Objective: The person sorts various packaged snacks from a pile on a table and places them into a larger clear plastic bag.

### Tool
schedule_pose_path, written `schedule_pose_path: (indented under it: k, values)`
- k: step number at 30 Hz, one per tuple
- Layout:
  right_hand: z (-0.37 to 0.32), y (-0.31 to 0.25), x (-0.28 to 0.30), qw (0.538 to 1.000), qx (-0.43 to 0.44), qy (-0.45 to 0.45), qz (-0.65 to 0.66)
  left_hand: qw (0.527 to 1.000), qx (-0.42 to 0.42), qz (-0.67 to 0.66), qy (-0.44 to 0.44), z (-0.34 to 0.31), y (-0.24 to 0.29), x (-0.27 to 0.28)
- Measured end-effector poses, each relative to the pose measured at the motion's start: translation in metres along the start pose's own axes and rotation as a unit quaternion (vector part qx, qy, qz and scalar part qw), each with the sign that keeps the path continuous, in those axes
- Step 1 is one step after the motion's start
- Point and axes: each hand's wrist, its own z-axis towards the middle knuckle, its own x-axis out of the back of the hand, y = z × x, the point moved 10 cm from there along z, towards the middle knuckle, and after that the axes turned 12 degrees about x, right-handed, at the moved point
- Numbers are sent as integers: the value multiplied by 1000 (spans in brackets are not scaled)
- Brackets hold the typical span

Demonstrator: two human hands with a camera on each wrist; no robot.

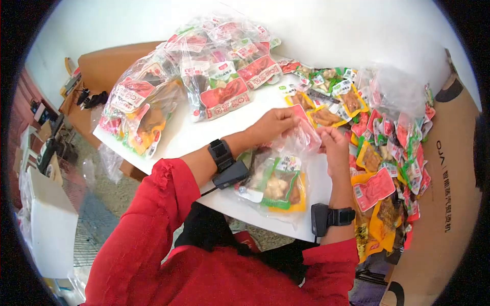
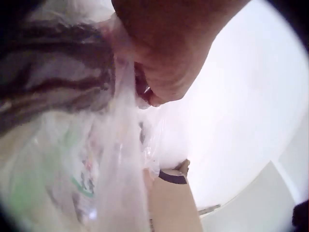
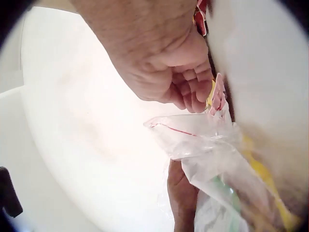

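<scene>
A clear plastic bag point(image 1: 275, 183) with a green-and-white packet and yellow-edged packets inside hangs over the table's front edge. My left hand point(image 1: 275, 125) pinches its upper edge; in the left wrist view, that hand point(image 2: 169, 53) has its fingers curled at the film. At the other side of the bag mouth, my right hand point(image 1: 334, 145) pinches the film. The right wrist view shows this hand point(image 3: 164, 58) with curled fingers above the bag's red-lined edge point(image 3: 178, 129). Between the hands is a pink-and-white packet point(image 1: 305, 127), partly hidden by film.
Filled clear bags point(image 1: 219, 86) stand at the back left of the white table point(image 1: 178, 137). Loose packets point(image 1: 375, 153) are heaped along the right side, beside a large cardboard box point(image 1: 449, 168). Three yellow-edged packets point(image 1: 326, 116) lie behind the hands.
</scene>
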Motion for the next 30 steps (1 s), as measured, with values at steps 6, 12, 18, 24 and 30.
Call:
schedule_pose_path:
  k: [6,12,18,24,30]
  values:
    - [-1,8,0,1000,-17,-10,-21,993,94,-6,-73,-12,-17,-23]
    - [1,-21,-2,995,-33,-10,-96,996,64,13,-65,-13,-10,-19]
    - [84,-117,-61,858,123,-156,-473,995,-13,93,-36,-15,-1,-17]
    - [214,-53,-118,731,223,-220,-606,976,-56,208,-25,-17,1,-22]
    - [277,19,-162,686,251,-277,-624,971,-73,225,-25,-18,5,-22]
